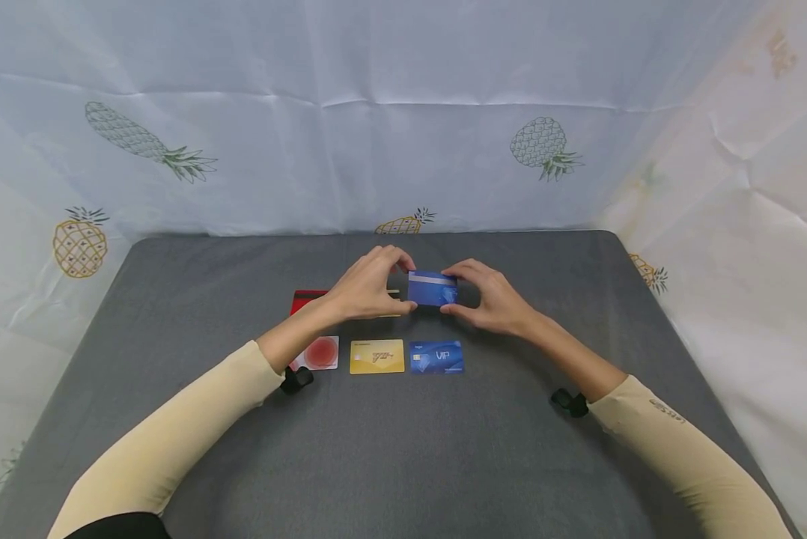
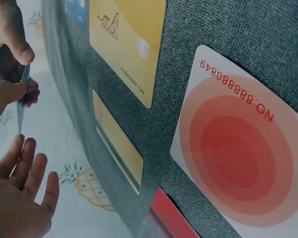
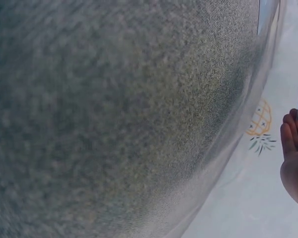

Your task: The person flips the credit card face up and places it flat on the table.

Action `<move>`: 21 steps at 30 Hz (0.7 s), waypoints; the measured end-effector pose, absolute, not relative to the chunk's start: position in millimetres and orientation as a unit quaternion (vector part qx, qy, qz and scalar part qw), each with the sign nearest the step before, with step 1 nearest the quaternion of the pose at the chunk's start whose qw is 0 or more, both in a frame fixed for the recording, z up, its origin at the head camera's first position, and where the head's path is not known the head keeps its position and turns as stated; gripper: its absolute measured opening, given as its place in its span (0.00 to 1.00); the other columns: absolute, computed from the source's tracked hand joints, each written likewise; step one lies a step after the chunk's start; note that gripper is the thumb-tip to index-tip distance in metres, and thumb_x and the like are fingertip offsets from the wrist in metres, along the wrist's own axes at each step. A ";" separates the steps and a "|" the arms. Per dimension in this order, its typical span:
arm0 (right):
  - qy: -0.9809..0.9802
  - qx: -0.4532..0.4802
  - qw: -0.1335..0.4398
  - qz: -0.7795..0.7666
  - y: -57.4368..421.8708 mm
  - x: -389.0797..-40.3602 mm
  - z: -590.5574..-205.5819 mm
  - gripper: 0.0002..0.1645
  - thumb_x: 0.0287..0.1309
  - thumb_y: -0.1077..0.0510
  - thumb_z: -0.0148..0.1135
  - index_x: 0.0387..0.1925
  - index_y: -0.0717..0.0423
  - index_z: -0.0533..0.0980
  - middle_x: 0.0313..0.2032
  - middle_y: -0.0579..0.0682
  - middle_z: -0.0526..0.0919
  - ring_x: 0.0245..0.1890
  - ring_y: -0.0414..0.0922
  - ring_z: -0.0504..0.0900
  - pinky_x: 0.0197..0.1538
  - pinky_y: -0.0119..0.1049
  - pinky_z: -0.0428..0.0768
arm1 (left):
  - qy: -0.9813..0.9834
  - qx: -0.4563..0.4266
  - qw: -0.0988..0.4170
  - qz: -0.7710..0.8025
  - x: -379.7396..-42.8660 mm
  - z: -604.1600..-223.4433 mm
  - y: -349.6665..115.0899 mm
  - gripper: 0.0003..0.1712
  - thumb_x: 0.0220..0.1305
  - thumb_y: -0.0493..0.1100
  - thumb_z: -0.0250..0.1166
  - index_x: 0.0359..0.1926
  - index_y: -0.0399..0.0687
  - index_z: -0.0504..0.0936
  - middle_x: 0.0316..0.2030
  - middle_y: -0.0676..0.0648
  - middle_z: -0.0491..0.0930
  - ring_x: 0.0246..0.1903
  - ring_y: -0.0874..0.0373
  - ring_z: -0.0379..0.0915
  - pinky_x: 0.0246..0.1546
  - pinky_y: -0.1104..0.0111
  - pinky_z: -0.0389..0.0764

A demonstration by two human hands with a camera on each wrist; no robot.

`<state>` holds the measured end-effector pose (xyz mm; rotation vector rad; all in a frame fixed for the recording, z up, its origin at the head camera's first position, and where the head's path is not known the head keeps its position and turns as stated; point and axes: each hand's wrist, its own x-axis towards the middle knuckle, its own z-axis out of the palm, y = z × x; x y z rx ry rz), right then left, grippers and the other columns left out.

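A blue card [image 1: 432, 290] with a pale stripe is raised above the table between both hands. My left hand [image 1: 368, 288] pinches its left edge between thumb and fingers. At the right edge, my right hand [image 1: 489, 301] pinches it in the same way. The left wrist view shows this card [image 2: 22, 111] nearly edge-on. Below the hands lie a blue VIP card [image 1: 437, 363], a yellow card [image 1: 376, 367] and a white card with red circles [image 1: 321, 353], partly covered by my left wrist. Behind my left arm are a red striped card [image 1: 305, 299] and a yellow striped card [image 2: 118, 141], both partly hidden in the head view.
Grey cloth covers the table [image 1: 430, 449]. A white curtain with pineapple prints [image 1: 349, 165] hangs along the back and sides. Dark straps with small black blocks [image 1: 568, 404] sit at both wrists.
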<state>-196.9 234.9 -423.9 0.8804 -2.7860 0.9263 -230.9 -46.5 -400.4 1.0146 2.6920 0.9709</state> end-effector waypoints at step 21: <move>-0.908 0.294 0.063 0.292 228.9 -196.5 -421.0 0.38 0.59 0.51 0.82 0.67 0.63 0.79 0.63 0.62 0.82 0.64 0.60 0.83 0.68 0.61 0.82 | 0.857 0.348 0.045 0.377 -232.2 -400.5 -45.4 0.37 0.56 0.48 0.82 0.62 0.41 0.77 0.59 0.40 0.81 0.59 0.43 0.75 0.63 0.48 0.78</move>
